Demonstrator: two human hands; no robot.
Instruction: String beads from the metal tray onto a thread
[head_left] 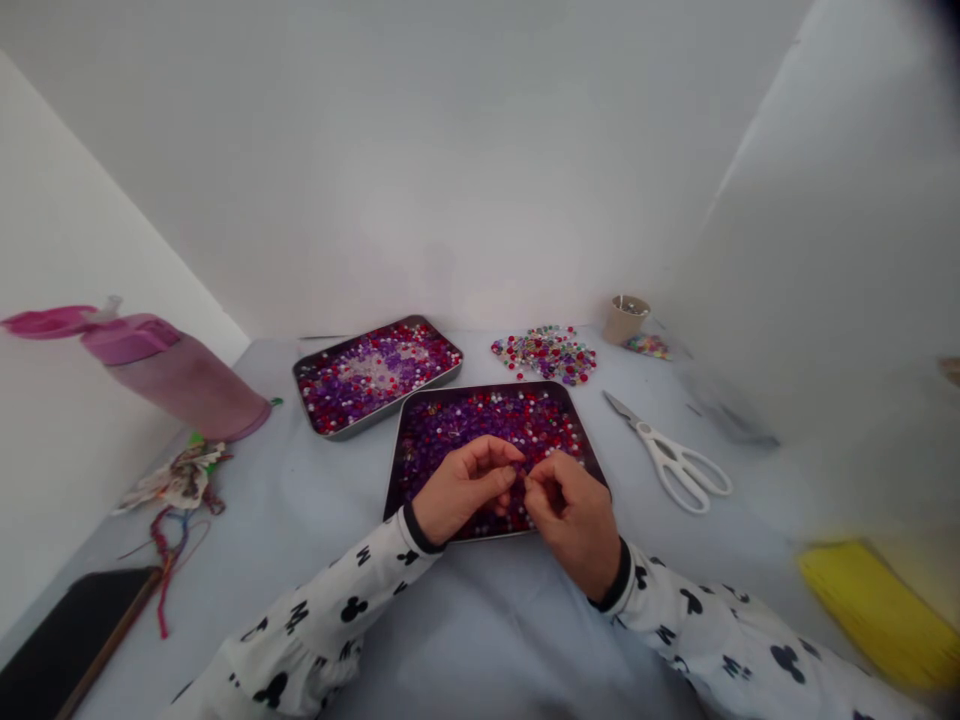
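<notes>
On my feed, pale tabletop point(315, 540) holds near metal tray point(487, 387), white-handled scissors point(667, 460) just right of it. Purple and red beads point(480, 420) fill tray. Both forearms reach in, wrists bent inward; left hand point(465, 490), right hand point(570, 520) together above beads. Fingertips point(521, 478) close; pinched item, if any, hidden.

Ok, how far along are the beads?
Done: the rear dark metal tray holds dense purple, red and white beads. In hand: the left hand and right hand pinch something too small to see over the near dark metal tray, also full. Left: a loose heap of mixed beads on the table.
</notes>
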